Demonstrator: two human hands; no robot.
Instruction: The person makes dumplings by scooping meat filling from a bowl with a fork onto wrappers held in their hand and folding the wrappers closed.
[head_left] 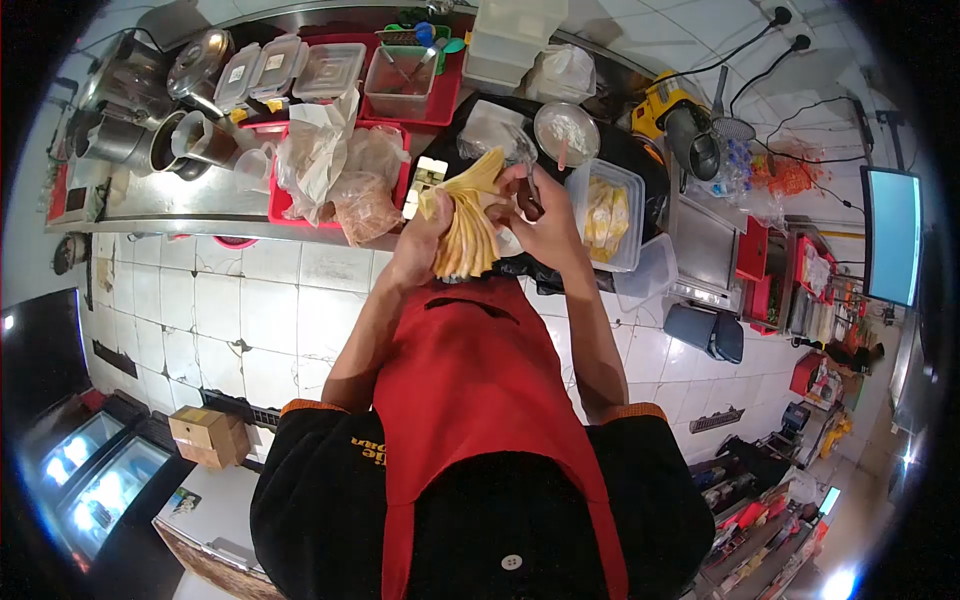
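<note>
Your metal counter [185, 203] carries metal jugs [112, 138] and a red tray [278, 208]; on your right, black sheeting [645, 165] bears a bowl [540, 122] and a clear tub [637, 218].

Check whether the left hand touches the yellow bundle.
Touching. The head view shows the left hand gripping one side of the yellow bundle, with no gap visible between them.

Bright centre, fisheye-bowed edges, lower-right glare

From the dough sheets [465, 232], the powder bowl [545, 148] sits at two o'clock, the tub [636, 215] at three, the bag-laden tray [277, 203] at ten.
</note>
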